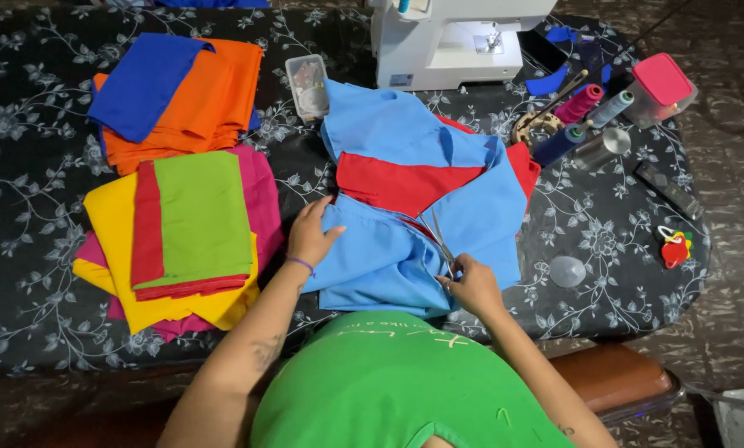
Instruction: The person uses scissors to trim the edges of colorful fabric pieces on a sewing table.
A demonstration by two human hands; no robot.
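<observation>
A light blue cloth (389, 249) with a red cloth (397, 182) layered inside it lies in front of me on the black flowered table (24, 274). My left hand (310, 234) rests flat on the blue cloth's left edge, fingers apart. My right hand (470, 284) grips a pair of scissors (438, 241); the blades point up and left over the blue cloth near the red edge.
A white sewing machine (447, 41) stands at the back. Folded cloths lie left: green on red and yellow (198, 224), blue on orange (181, 91). Thread spools (579, 104), a pink-lidded box (658, 87), a small clear box (307, 83) and a red keyring (675, 247) sit around.
</observation>
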